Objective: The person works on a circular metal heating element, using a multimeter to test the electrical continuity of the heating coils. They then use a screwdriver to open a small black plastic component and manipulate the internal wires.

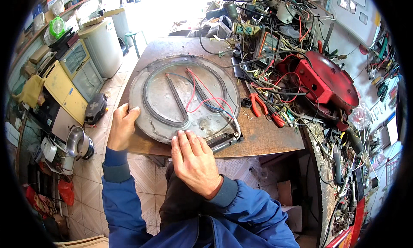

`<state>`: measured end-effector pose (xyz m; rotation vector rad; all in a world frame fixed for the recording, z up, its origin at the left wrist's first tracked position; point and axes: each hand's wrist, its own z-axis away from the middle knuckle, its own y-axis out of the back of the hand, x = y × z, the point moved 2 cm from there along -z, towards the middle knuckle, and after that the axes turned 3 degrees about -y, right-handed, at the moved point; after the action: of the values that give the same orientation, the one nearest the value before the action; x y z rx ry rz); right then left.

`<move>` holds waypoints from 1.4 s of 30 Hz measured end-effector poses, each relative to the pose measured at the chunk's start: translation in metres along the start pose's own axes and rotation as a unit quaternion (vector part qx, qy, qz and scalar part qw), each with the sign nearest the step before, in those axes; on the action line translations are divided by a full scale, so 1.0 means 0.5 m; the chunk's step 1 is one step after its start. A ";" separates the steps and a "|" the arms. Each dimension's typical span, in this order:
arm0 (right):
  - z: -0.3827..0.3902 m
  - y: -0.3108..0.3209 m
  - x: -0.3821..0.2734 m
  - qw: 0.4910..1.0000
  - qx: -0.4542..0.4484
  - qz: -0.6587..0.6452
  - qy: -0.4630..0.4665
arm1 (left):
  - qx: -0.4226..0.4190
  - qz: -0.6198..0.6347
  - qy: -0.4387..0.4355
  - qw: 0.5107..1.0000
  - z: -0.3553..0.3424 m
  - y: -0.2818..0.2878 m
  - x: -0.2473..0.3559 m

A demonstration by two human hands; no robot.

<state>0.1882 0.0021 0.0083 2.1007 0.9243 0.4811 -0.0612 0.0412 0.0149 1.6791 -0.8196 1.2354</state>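
A round grey metal heating plate [167, 101] with a curved dark heating element lies on the wooden table [266, 140]. Red and blue wires [202, 93] run loosely across it to a hinge-like black bracket [226, 141] at its near right edge. My left hand [121, 127] grips the plate's left rim, thumb on top; its other fingers are partly hidden. Flat on the near rim rests my right hand [193, 160], fingers stretched out and holding nothing.
Red-handled pliers [258, 105] lie right of the plate. Beyond them are tangled cables, a multimeter [269, 43] and a red round appliance shell [331, 86]. A metal pot [78, 142] and a black case [96, 108] stand on the tiled floor at left.
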 end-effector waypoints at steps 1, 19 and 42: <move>0.000 0.004 0.000 1.000 0.000 -0.006 -0.001 | 0.002 -0.008 -0.002 1.000 0.002 0.000 0.003; -0.033 0.053 0.376 0.868 -0.152 -0.389 -0.269 | 0.015 -0.041 -0.051 0.998 -0.006 -0.003 -0.018; 0.026 0.001 0.397 0.605 0.022 -0.668 -0.433 | 0.021 -0.079 -0.067 0.994 0.004 -0.008 -0.008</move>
<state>0.3281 0.1436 0.0066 0.8395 1.4693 -1.2325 -0.0579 0.0410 0.0096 1.8384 -0.7290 1.0472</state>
